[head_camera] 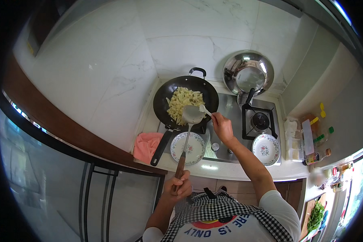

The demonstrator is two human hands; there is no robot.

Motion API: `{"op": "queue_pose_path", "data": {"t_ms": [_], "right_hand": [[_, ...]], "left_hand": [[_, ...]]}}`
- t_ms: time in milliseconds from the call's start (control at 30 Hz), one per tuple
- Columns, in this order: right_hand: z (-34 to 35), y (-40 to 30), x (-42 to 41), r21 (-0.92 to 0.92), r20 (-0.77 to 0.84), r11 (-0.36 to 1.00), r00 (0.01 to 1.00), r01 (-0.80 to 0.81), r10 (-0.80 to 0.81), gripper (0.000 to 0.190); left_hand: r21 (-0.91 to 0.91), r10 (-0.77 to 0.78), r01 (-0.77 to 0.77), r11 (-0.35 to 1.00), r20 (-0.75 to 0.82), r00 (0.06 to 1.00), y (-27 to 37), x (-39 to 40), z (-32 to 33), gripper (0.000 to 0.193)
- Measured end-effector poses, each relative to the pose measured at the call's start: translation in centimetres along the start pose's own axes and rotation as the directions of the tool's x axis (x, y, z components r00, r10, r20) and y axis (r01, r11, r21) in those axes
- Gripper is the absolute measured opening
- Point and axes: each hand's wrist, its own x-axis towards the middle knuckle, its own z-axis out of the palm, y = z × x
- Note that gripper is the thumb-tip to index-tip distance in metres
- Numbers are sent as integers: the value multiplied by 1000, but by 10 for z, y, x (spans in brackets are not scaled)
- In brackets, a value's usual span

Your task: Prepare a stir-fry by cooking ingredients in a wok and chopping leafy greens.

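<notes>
My left hand is closed round the wooden handle of a metal wok spatula, whose blade is over the near right part of the black wok. Chopped, pale yellow food lies in the wok. Between the fingers of my right hand is a small white spoon; its bowl is beside the spatula blade, above the wok. Whether the spoon touches the blade cannot be told. A flowered plate sits just below the wok, under the spatula's shaft.
A pink cloth lies left of the wok's handle. Right of the wok are a gas burner, a flowered bowl and seasoning containers. A shiny metal lid leans against the tiled wall. Leafy greens lie at lower right.
</notes>
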Motion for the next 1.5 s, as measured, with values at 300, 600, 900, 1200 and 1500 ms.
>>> {"op": "queue_pose_path", "data": {"t_ms": [300,600,900,1200,1500], "right_hand": [[-5,0,2,3,6,1000,1000,-14,14,9],[-3,8,-1,477,192,674,815,-564,547,13],[-113,19,-59,774,205,277,639,-570,741,18],[-310,89,-193,458,-502,630,403,-627,765,18],[-343,163,-241,261,-589,470,246,-843,770,17]], "left_hand": [[6,-4,4,1000,10,1000,0,2,1,7],[-11,4,-4,1000,-20,1000,0,4,4,8],[-58,91,-91,994,4,996,2,16,-10,37],[80,120,-124,989,49,992,9,25,-33,71],[95,118,-121,988,32,992,-7,42,-6,59]]}}
